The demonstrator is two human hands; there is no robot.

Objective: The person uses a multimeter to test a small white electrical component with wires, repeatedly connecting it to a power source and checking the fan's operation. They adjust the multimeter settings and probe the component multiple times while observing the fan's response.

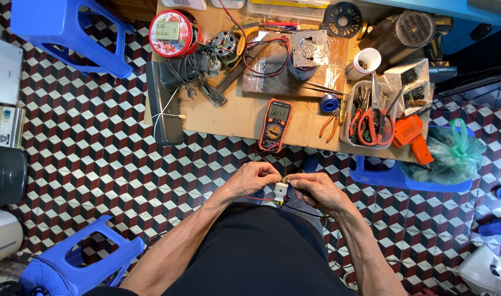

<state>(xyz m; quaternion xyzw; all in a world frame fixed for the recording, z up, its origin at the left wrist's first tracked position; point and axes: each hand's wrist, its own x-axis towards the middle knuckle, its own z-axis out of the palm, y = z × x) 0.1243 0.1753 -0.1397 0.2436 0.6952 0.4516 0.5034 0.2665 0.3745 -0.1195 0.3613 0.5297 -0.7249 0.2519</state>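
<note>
Holding: both hands meet over the lap, above the patterned floor tiles and just in front of the low wooden surface [228, 118]; between them sits a small white plastic block-shaped part [281, 190] with thin red and black wires [261, 198] trailing from it.
Left hand: the left hand [253, 178] has its fingers pinched narrow at the top of the white part, beside a small brownish tip that I cannot identify.
Right hand: the right hand [316, 189] closes its fingers on the other side of the same part, thumb and forefinger tight together.
Long axis: the white part hangs roughly upright in this view, its longer side running from the fingertips down toward the body.
Pointing: its upper end faces the surface and the orange-cased digital multimeter [275, 124]; its lower end, with a yellowish spot, faces the black shirt.
Risk, grip: the part is small and pinched only at one end, so I judge it could twist or slip out and drop to the floor.
Risk, wires: the thin leads lie slack across the lap; a tug from either wrist could pull them off the part.
Risk, meter: the multimeter rests at the very edge of the surface, so a snagged lead could drag it off.
Hidden: whether the leads reach the multimeter cannot be told.
</note>
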